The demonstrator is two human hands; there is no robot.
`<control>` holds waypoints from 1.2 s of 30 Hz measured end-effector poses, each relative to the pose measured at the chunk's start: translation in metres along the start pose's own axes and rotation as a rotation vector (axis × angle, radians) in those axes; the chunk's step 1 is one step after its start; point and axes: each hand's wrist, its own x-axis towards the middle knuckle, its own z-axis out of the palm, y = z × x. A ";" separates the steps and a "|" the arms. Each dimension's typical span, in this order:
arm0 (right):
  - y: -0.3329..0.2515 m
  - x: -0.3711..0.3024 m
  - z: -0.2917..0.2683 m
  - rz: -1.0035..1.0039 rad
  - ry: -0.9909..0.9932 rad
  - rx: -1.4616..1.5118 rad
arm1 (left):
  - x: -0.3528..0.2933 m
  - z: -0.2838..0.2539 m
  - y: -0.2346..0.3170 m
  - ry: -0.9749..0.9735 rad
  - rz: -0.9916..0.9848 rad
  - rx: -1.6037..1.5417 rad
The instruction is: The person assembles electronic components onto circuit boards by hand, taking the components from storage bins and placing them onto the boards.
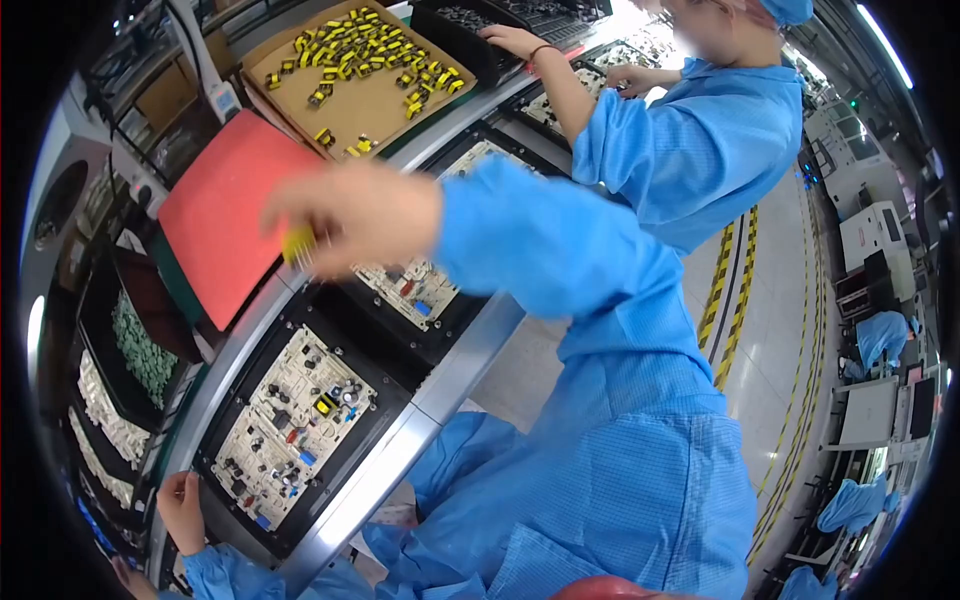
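The right hand (352, 214) grasps a yellow, metal-pinned block component (297, 244), beyond a cream rectangular circuit board (293, 428) — nearer the left hand (181, 512), curled at the edge of the black rectangular tray (350, 456), grip unclear.

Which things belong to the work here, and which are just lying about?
Seemingly in use:
yellow part, in the right hand
similar yellow parts in a brown tray
circuit board, near the left hand

Apparently just lying about:
red sheet
green parts

head view: left fisheye of head-worn pair looks down, close over right hand (352, 218) and metal rail (462, 362), spanning rightward to aisle floor (770, 330).
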 end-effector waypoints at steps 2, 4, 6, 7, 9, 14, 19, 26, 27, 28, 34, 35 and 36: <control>-0.005 -0.036 0.023 -0.151 -0.061 0.106 | 0.019 0.004 -0.003 0.100 0.127 -0.017; -0.019 -0.077 0.032 -0.161 -0.155 0.228 | 0.003 -0.005 0.012 0.102 0.120 -0.023; -0.009 -0.099 0.035 -0.091 -0.218 0.324 | 0.017 -0.005 0.014 0.144 0.133 -0.044; -0.006 -0.110 0.034 -0.022 -0.222 0.377 | 0.024 -0.004 0.003 0.218 0.190 -0.080; 0.007 -0.130 0.030 0.084 -0.105 0.405 | 0.034 -0.010 -0.005 0.260 0.224 -0.129; 0.054 -0.171 0.028 0.277 0.093 0.728 | 0.069 -0.021 -0.010 0.492 0.332 -0.048; 0.076 -0.184 0.032 0.319 0.121 1.064 | 0.105 -0.023 -0.055 0.423 0.226 -0.191; 0.086 -0.184 0.031 0.196 0.066 1.202 | 0.081 -0.012 0.055 0.989 0.616 0.280; 0.087 -0.183 0.034 0.154 0.054 1.200 | 0.060 -0.022 0.110 1.040 0.646 0.785; 0.086 -0.183 0.036 0.094 0.034 1.205 | 0.062 -0.028 0.111 1.035 0.650 0.792; 0.083 -0.181 0.037 0.256 0.002 1.268 | 0.093 -0.022 0.100 0.634 0.791 0.746; 0.085 -0.182 0.036 0.258 -0.001 1.284 | 0.113 -0.021 0.046 0.587 0.680 0.804; 0.086 -0.180 0.036 0.162 -0.032 1.180 | 0.126 -0.022 0.014 0.537 0.558 0.865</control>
